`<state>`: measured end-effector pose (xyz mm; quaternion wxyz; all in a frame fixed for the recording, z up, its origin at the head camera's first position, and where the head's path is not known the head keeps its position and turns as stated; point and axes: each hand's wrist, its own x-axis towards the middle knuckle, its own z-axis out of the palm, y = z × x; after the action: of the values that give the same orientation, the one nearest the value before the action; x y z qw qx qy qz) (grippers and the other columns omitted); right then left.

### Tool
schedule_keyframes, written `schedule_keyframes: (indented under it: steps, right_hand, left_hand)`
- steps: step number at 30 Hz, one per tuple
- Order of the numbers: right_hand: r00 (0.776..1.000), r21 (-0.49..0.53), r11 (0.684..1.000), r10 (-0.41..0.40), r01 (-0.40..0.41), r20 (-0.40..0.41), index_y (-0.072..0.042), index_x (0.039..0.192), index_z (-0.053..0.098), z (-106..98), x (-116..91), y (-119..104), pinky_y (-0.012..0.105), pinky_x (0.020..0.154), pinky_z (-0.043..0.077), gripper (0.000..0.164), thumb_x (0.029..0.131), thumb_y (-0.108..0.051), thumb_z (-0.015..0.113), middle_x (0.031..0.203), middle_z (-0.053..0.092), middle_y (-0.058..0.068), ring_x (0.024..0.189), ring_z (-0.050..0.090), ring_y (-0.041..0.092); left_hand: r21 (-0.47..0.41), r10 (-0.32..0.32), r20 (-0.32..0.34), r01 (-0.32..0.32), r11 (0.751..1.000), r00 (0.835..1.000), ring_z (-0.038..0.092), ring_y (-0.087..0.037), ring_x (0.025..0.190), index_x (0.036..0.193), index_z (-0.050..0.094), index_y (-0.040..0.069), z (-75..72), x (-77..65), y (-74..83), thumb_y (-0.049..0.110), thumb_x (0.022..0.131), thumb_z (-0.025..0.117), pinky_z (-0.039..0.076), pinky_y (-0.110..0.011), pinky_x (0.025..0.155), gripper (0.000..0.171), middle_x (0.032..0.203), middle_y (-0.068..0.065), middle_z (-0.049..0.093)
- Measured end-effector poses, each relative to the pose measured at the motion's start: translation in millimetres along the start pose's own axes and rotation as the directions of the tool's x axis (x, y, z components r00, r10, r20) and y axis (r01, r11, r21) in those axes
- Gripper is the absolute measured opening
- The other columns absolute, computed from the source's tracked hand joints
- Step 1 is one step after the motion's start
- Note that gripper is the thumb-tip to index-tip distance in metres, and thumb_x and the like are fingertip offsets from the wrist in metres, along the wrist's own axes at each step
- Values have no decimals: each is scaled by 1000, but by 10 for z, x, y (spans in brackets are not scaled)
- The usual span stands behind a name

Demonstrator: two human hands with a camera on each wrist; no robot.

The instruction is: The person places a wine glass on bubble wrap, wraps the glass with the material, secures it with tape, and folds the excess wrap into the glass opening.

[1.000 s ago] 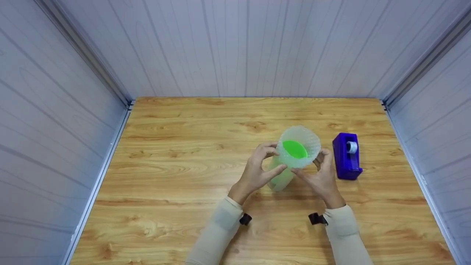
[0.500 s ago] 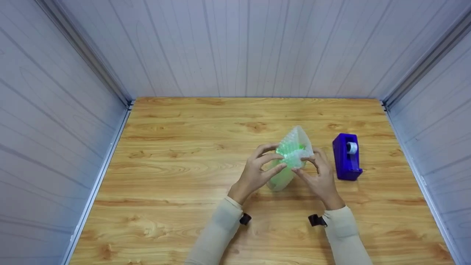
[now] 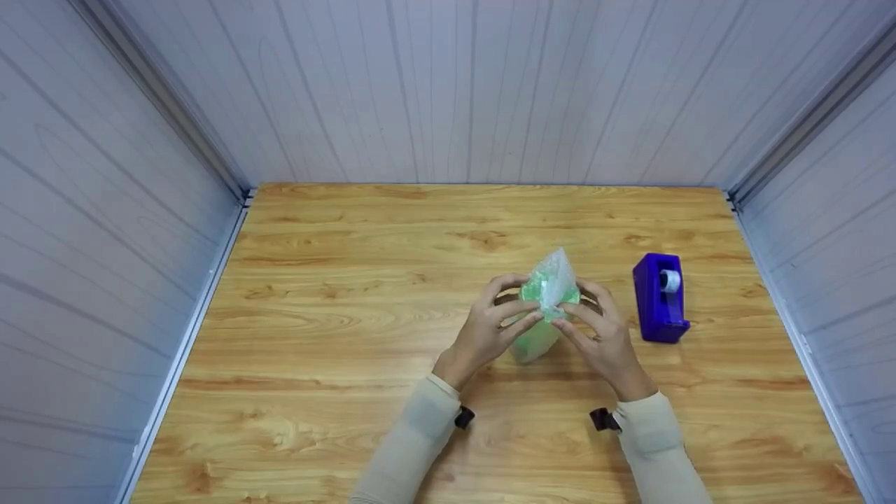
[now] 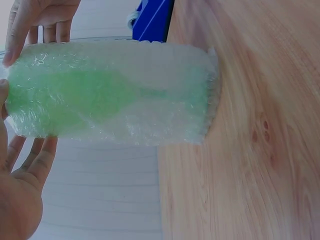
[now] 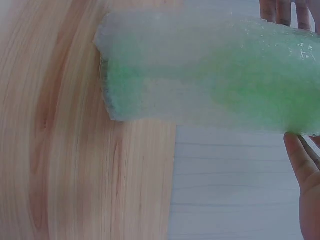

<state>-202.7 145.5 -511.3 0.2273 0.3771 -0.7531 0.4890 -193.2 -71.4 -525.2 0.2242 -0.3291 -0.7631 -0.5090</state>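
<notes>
A sleeve of bubble wrap stands upright on the wooden table, right of the middle. Through it shows a green goblet with a wide bowl, thin stem and foot, blurred by the wrap. My left hand curves round the upper left side, its thumb and finger pinching the wrap's top. From the other side my right hand does the same, and the thumbs nearly meet at the front. Gathered inward, the wrap's top edge comes to a point at the back and covers the goblet's mouth.
A blue tape dispenser with a roll of clear tape stands on the table, just right of my right hand. Pale panelled walls enclose the table at the back and both sides.
The round open top of the bubble wrap has been pressed inward and folded over the goblet's mouth. My right fingers moved in toward the middle; the tape dispenser stays put.
</notes>
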Motion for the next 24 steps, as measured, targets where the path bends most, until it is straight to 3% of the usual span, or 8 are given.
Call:
schedule_keyframes:
  steps: [4,8,14,24]
  right_hand:
    - [1000,-27,1000,15,-14,27,-1,104,76,-1,-74,119,31,100,48,33,74,12,81,135,50,30,119,52,45]
    - [997,-56,998,29,-25,75,-5,110,74,-18,-84,125,32,102,46,27,83,-3,80,141,47,24,123,50,40]
    - [987,-132,991,48,-28,155,-3,110,72,-44,-89,102,29,103,45,31,81,-6,84,145,43,21,127,48,39]
    - [975,-152,988,73,-41,210,-6,99,75,-67,-63,100,48,95,50,17,84,-4,80,146,41,19,126,49,36]
  left_hand:
    - [17,5,26,-5,1000,1000,49,-23,127,110,75,2,-6,10,-5,14,96,69,50,-32,98,20,138,-16,46]
    - [53,-11,48,9,999,999,46,-21,130,112,73,3,-15,10,-5,17,98,66,47,-30,101,21,140,-14,44]
    - [118,-41,69,33,993,997,45,-19,131,114,68,5,3,-14,-17,21,100,64,44,-26,103,22,140,-13,43]
    - [187,-28,89,11,982,996,40,-20,134,111,74,10,23,-20,4,23,102,60,43,-30,105,21,143,-13,40]
